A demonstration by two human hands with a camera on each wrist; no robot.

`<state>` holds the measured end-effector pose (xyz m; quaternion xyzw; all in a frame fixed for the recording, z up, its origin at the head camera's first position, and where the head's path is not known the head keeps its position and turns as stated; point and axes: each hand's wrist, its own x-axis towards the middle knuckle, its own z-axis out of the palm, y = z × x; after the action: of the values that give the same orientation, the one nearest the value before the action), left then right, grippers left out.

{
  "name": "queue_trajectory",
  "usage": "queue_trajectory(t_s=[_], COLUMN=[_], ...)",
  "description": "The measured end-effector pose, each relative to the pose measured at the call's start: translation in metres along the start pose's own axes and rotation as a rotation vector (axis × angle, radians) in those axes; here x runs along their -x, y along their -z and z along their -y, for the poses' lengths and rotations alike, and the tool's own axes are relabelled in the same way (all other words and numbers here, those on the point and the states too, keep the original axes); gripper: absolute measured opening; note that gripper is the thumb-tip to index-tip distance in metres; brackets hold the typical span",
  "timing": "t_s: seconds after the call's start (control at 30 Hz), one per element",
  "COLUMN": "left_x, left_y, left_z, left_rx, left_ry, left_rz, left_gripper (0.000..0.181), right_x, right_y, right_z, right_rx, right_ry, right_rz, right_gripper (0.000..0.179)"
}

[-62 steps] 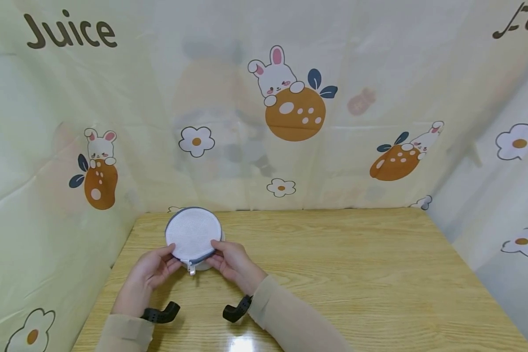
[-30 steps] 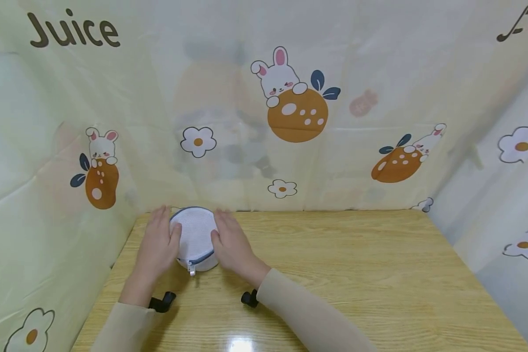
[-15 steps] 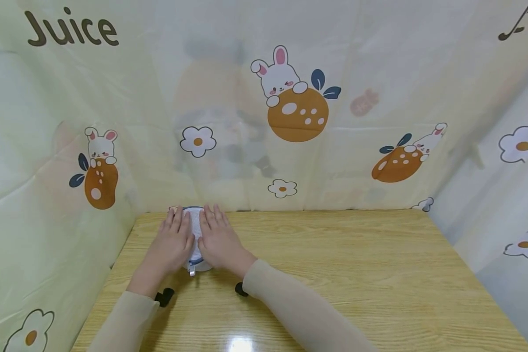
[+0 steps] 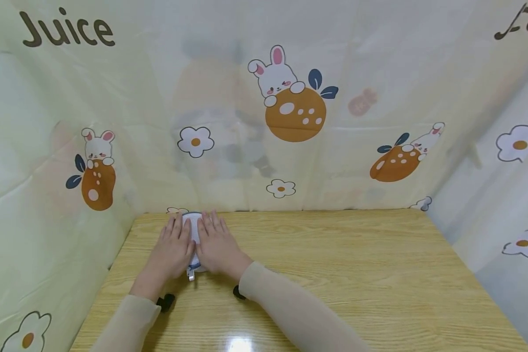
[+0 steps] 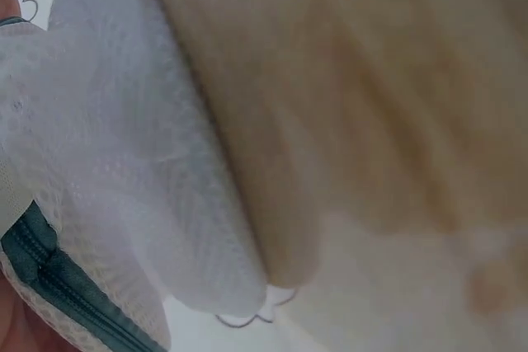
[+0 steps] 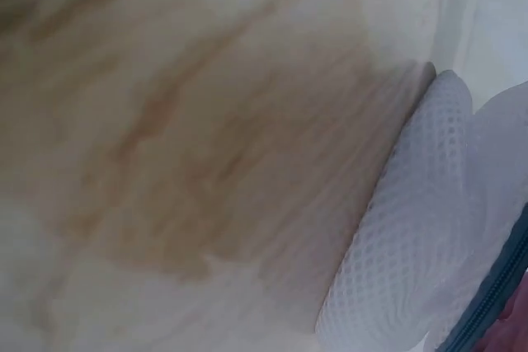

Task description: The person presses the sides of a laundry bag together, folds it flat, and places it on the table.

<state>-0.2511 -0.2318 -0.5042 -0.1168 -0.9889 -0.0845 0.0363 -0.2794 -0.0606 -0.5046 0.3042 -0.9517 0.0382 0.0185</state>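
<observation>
A round white mesh laundry bag (image 4: 195,230) with a blue-grey zip rests at the table's back left. Its pale zip-pull end (image 4: 191,275) points toward me. My left hand (image 4: 170,250) lies on the left part of the top and my right hand (image 4: 218,248) on the right part, fingers straight and pointing away. Between them only a narrow strip of the lid shows. In the left wrist view the mesh side (image 5: 173,171) bulges and folds against the table. The right wrist view shows the bag's wall (image 6: 396,237) creased outward, with the dark zip (image 6: 495,286) above it.
A wood-grain table (image 4: 334,274) extends to the right of the bag. Behind it hangs a cream curtain (image 4: 229,161) printed with rabbits, fruit and flowers, close to the bag's far side. Another curtain panel (image 4: 48,220) borders the left edge.
Both hands have left the bag's front rim, passed along its sides and come together flat on its top. In the last half second the bag's top has sunk a little lower.
</observation>
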Motion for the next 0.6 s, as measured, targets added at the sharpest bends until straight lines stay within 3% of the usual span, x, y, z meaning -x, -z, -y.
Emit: queue_trajectory(t_s=[0.6], left_x=[0.0011], left_y=[-0.0042], left_z=[-0.004], left_rx=[0.031], left_ry=[0.011], left_rz=[0.063], left_gripper=[0.068], right_x=[0.0008], right_y=[-0.0036], right_z=[0.0014], right_rx=[-0.002], right_ry=[-0.033], right_rz=[0.104], right_gripper=[0.066])
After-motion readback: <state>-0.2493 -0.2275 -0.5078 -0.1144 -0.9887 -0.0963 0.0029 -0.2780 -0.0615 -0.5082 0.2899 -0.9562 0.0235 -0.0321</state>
